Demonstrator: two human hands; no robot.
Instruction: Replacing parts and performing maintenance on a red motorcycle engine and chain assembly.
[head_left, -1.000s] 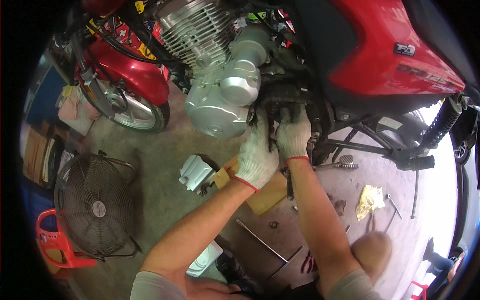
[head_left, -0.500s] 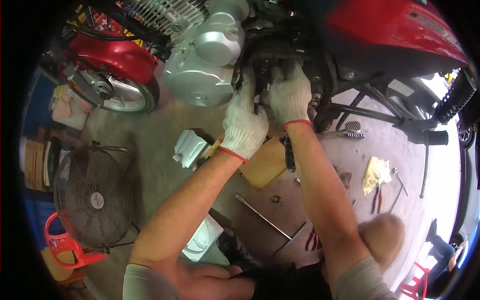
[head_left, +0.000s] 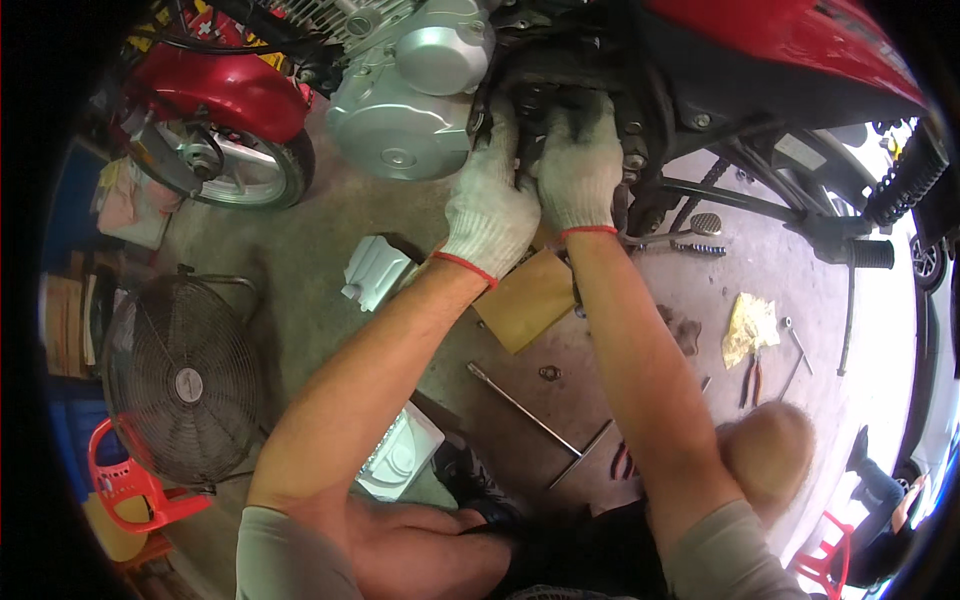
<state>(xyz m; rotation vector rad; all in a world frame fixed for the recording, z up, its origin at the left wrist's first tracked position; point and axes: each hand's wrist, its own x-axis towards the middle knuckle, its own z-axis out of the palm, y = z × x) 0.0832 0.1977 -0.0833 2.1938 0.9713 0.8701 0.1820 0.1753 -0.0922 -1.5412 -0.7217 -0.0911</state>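
Observation:
Both my hands wear white knitted gloves with red cuffs and reach into a dark recess of a motorcycle, just right of its silver engine case (head_left: 392, 130). My left hand (head_left: 492, 205) lies along the recess's left side, its fingers pointing up and partly hidden behind dark parts. Close beside it, my right hand (head_left: 580, 180) has its fingers bent into the opening around a black part (head_left: 545, 70). Both hands look closed, but their fingertips are in shadow, and I cannot make out exactly what they grip. A cardboard piece (head_left: 525, 300) lies on the floor below them.
A T-handle wrench (head_left: 530, 415), red-handled pliers (head_left: 755, 382) and a crumpled yellow wrapper (head_left: 748, 328) lie on the floor. A floor fan (head_left: 185, 385) stands left, near a red plastic chair (head_left: 140, 500). The motorcycle's footpeg (head_left: 870, 252) juts out at the right.
The view has shifted a little, so the floor things sit slightly higher in the picture. Both hands stay in the recess, and the right hand's fingers have moved slightly.

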